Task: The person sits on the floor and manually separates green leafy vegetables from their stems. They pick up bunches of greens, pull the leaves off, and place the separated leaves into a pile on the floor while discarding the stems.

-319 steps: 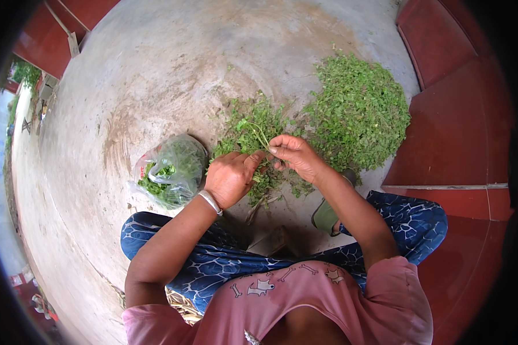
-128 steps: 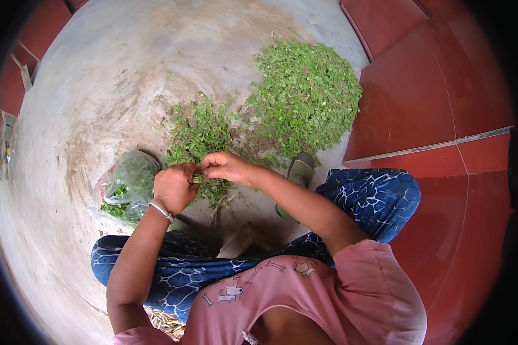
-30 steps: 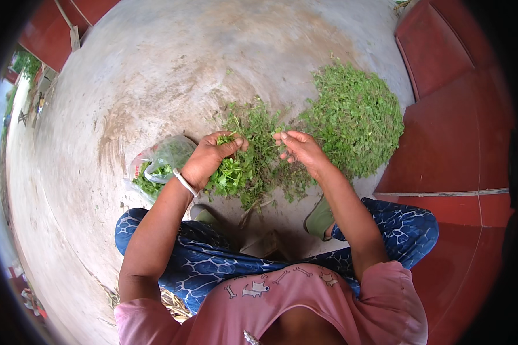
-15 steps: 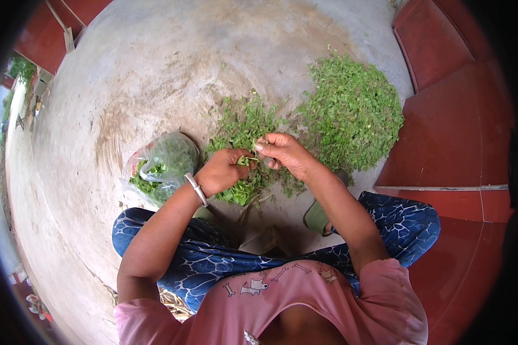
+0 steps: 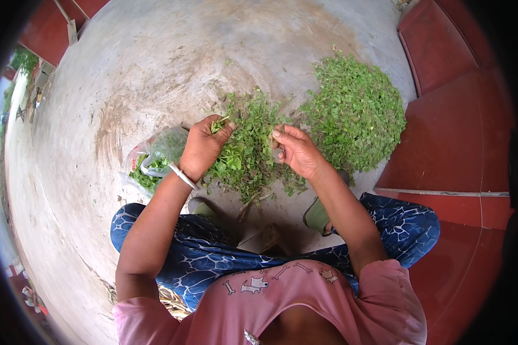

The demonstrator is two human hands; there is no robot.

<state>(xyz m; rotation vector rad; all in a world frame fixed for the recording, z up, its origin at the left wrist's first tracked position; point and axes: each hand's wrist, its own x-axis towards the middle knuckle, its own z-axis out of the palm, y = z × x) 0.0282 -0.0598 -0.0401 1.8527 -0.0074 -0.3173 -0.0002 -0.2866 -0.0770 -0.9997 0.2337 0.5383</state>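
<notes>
My left hand (image 5: pixel 204 146), with a pale bangle at its wrist, is closed round some leafy green stems (image 5: pixel 218 124) that poke out between thumb and fingers. My right hand (image 5: pixel 298 150) is pinched on a thin, yellowish bit of stem (image 5: pixel 272 135). Under and between the two hands a small pile of leafy greens (image 5: pixel 247 152) lies on the floor. To the left of it, partly behind my left wrist, sits a clear plastic bag (image 5: pixel 168 145) with leafy greens inside.
A larger heap of greens (image 5: pixel 357 115) spreads at the right on the dirty concrete floor (image 5: pixel 172 69). Dark red panels (image 5: pixel 443 144) stand along the right side. My feet in green shoes (image 5: pixel 316 217) flank the small pile.
My hands have drawn apart. The left moved up and left with its stems, while the right shifted slightly right with its thin bit.
</notes>
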